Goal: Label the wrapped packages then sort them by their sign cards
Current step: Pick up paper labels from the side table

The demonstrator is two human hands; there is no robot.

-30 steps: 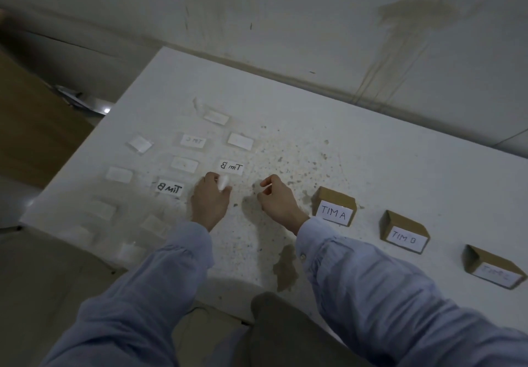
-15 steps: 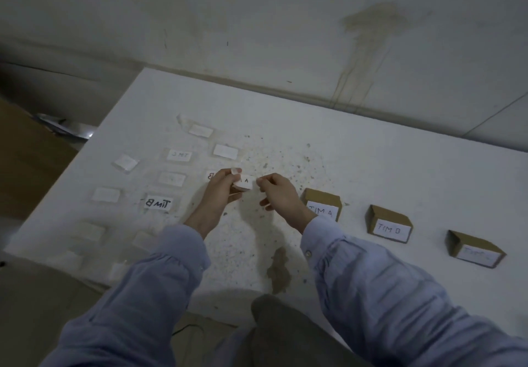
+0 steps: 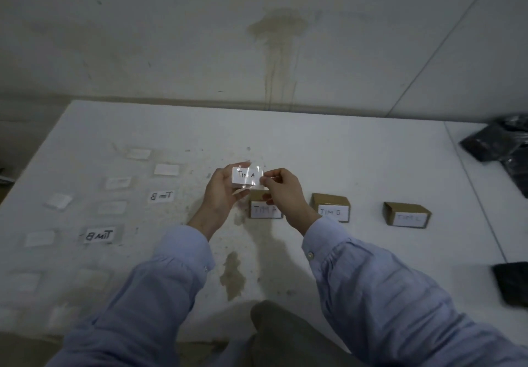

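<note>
Left part of the white table (image 3: 371, 161): a loose spread of small flat wrapped packages (image 3: 166, 169), most with blank faces. Two carry writing that reads Tim B, upside down from this view: the far Tim B package (image 3: 161, 196) and the near Tim B package (image 3: 99, 235), well apart. Centre, raised above the table: the held package (image 3: 247, 175), clear-wrapped, white label facing the camera and reading TIM A. The left hand (image 3: 221, 192) grips its left end, fingers curled behind and thumb in front. The right hand (image 3: 281, 192) pinches its right edge between thumb and forefinger, so the package spans the gap between the two hands. Directly below and partly hidden by the right hand stands the TIM A sign card (image 3: 265, 210), a white card on a small brown cardboard box. To its right, in a row and apart from each other, stand the TIM B sign card (image 3: 333, 212) and the TIM C sign card (image 3: 409, 218) on like boxes. Tops look closed; contents cannot be told. Far right: black bags (image 3: 497, 142) at the table edge. Pale sleeves cover both forearms.
</note>
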